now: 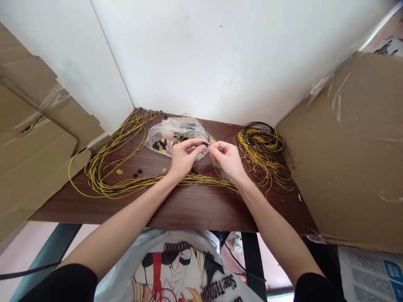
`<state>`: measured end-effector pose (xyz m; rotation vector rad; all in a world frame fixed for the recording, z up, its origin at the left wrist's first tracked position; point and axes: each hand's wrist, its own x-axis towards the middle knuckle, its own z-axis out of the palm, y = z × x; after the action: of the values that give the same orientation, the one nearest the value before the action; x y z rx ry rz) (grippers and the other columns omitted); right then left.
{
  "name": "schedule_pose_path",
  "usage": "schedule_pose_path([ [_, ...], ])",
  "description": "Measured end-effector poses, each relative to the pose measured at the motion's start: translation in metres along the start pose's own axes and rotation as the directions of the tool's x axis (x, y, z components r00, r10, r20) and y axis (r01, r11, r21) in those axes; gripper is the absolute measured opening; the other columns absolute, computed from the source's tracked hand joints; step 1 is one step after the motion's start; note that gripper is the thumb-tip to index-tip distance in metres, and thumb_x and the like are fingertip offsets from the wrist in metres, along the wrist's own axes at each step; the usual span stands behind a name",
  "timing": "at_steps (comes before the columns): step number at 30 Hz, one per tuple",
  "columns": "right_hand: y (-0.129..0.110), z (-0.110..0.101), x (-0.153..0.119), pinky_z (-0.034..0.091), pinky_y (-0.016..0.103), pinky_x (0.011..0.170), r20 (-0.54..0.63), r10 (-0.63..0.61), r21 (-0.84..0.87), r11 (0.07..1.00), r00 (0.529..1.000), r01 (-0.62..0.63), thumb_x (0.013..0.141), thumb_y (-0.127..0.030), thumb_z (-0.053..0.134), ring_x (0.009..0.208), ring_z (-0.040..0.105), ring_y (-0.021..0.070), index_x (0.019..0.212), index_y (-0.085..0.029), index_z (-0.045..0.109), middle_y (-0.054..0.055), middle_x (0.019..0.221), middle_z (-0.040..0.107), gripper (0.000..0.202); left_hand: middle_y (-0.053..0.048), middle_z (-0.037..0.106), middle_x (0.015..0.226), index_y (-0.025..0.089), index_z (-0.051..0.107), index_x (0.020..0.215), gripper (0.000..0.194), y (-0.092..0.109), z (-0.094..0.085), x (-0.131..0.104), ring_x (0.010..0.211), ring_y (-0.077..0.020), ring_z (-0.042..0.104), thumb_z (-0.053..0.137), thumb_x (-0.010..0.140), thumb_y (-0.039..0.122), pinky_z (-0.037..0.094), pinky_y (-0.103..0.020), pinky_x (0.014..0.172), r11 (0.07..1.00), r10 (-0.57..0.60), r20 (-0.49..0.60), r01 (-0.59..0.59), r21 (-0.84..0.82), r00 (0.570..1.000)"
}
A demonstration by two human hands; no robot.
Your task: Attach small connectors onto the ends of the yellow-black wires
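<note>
Above the middle of the brown table, my left hand [185,157] pinches a small black connector [205,144] between thumb and forefinger. My right hand [227,159] meets it from the right, its thumb and fingers pressed together at the connector's end; a thin wire seems to be in that pinch, mostly hidden by the fingers. Just behind my hands lies a clear plastic bag [176,123] with black and yellow connector parts in it. Under my wrists a long bundle of yellow and black wires [126,184] runs across the table and bends up toward the back left.
A tangled coil of yellow and black wires [258,142] lies at the right. Loose black pieces [137,173] and a yellow piece [119,171] sit left of centre. Cardboard sheets [343,159] flank the table [201,209] on both sides, and a white wall [201,63] closes the back.
</note>
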<state>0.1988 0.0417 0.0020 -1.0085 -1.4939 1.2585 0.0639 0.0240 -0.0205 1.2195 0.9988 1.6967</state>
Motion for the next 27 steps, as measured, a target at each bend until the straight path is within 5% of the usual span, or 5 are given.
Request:
schedule_pose_path([
  [13, -0.002, 0.002, 0.0, 0.047, 0.026, 0.057, 0.009, 0.032, 0.081, 0.996, 0.999, -0.033, 0.071, -0.041, 0.067, 0.055, 0.055, 0.0104, 0.068, -0.017, 0.06, 0.001, 0.062, 0.062, 0.025, -0.004, 0.072, 0.083, 0.015, 0.073, 0.081, 0.014, -0.001, -0.001, 0.0, 0.063, -0.0121, 0.064, 0.071, 0.07, 0.022, 0.055, -0.027, 0.068, 0.999, 0.031, 0.007, -0.031, 0.032, 0.999],
  [21, 0.009, 0.003, -0.001, 0.046, 0.024, 0.057, -0.012, -0.069, 0.006, 0.998, 0.998, 0.069, 0.075, -0.036, 0.064, 0.056, 0.055, 0.0098, 0.069, -0.016, 0.059, 0.0, 0.061, 0.062, 0.022, -0.005, 0.073, 0.086, 0.016, 0.074, 0.083, 0.014, -0.001, 0.0, -0.003, 0.08, -0.017, 0.066, 0.069, 0.073, 0.024, 0.054, -0.029, 0.075, 0.993, 0.054, 0.004, -0.054, 0.104, 0.999],
  [27, 0.007, 0.002, -0.001, 0.047, 0.024, 0.058, -0.011, -0.076, 0.027, 0.997, 0.997, 0.076, 0.076, -0.034, 0.065, 0.058, 0.057, 0.0101, 0.071, -0.015, 0.062, 0.001, 0.063, 0.064, 0.02, -0.004, 0.073, 0.084, 0.016, 0.074, 0.083, 0.014, -0.002, -0.001, -0.002, 0.07, -0.0142, 0.066, 0.069, 0.072, 0.023, 0.055, -0.028, 0.071, 0.997, 0.031, 0.013, -0.032, 0.065, 0.999],
])
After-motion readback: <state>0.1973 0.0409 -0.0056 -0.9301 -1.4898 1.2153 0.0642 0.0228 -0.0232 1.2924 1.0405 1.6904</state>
